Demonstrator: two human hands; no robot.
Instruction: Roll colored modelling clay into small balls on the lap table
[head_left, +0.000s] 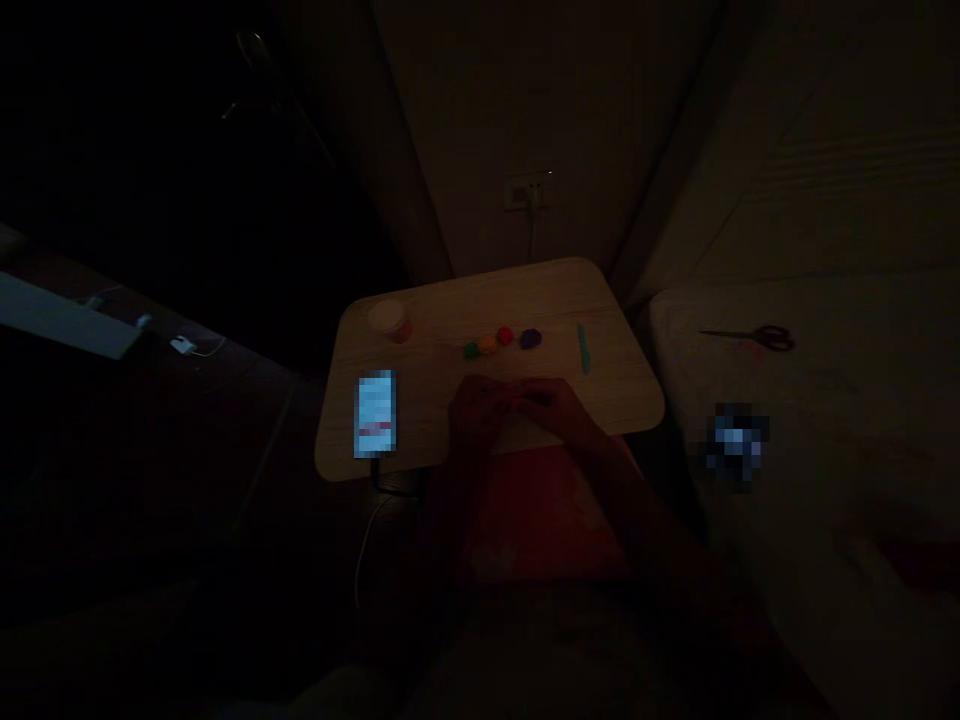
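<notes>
In very dim light my left hand (480,408) and my right hand (551,402) meet over the front part of a small wooden table (442,300). Their fingers are bent and closed together, and whatever lies between them is too dark to make out. Just beyond the fingers sits a row of small coloured lumps that look like modelling clay: a green lump (471,351), an orange lump (488,344), a red lump (505,336) and a purple lump (531,338). A teal plastic knife (584,350) lies to their right.
A paper cup (390,321) stands at the table's back left. Nearer me on that side is a lit, blurred phone (375,413) with a cable below it. Scissors (757,337) and a blurred bright object (735,442) lie on a pale surface at right. A wall socket (527,191) is behind.
</notes>
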